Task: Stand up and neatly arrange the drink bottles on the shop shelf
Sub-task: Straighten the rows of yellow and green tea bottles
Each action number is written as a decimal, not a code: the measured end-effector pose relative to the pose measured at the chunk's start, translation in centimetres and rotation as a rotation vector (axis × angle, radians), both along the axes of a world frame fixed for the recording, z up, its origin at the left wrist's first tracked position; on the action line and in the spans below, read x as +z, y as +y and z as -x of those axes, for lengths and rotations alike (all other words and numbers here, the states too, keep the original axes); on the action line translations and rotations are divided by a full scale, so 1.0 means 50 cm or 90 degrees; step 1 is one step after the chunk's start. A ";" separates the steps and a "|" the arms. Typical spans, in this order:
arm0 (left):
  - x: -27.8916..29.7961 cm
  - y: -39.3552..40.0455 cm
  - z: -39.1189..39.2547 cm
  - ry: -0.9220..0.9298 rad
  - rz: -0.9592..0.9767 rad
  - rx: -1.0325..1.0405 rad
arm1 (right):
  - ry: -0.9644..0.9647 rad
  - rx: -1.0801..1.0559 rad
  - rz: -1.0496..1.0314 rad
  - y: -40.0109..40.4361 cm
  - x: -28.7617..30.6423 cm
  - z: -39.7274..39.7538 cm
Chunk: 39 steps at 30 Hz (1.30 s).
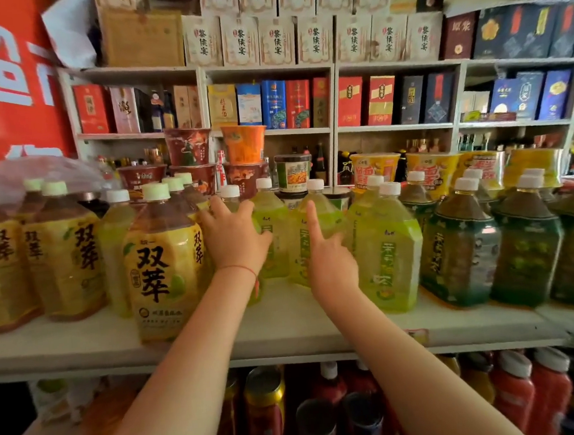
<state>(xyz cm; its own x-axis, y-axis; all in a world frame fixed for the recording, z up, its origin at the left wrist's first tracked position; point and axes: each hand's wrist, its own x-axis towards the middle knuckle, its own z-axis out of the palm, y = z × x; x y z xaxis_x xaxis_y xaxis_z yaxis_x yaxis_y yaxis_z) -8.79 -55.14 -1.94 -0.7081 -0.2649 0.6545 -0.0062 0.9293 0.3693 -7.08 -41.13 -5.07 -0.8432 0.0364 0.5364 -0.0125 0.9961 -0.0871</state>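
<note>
The shop shelf (pixel 287 323) carries the drink bottles in colour groups, likely so each flavour faces out together: yellow-labelled bottles (pixel 163 261) reading 双萃 at nine o'clock, green-labelled bottles (pixel 388 254) at centre, dark green bottles (pixel 459 248) at three o'clock. Boxes (pixel 277 41) at twelve o'clock read 黎侯宴. The left hand (pixel 234 237) grasps a pale green bottle (pixel 269 232), apparently nudging it into line. The right hand (pixel 332 262), released apart from one raised finger, touches its neighbour (pixel 319 214).
</note>
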 end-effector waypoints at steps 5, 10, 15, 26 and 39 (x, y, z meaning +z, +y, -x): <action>-0.003 0.001 -0.008 -0.019 0.025 0.011 | -0.022 0.022 0.010 0.014 0.017 0.006; 0.004 0.008 -0.037 -0.032 0.021 -0.030 | -0.008 0.164 0.177 0.011 0.027 -0.021; 0.007 0.041 -0.077 -0.016 -0.003 -0.171 | 0.048 0.332 0.506 0.013 0.022 -0.028; -0.084 0.116 -0.086 -0.003 -0.125 -0.512 | 0.294 0.412 0.420 0.040 -0.001 -0.040; -0.087 -0.159 -0.176 0.461 -0.291 -0.044 | 0.269 0.553 0.362 -0.172 -0.026 -0.115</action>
<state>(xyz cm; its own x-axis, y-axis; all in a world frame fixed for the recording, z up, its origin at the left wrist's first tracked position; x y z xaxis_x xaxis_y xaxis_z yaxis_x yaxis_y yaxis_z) 0.01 -63.10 -6.30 -0.1808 -0.5847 0.7908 0.4271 0.6776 0.5987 -1.32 -49.71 -6.37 -0.4557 -0.1452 0.8782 -0.8205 0.4511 -0.3511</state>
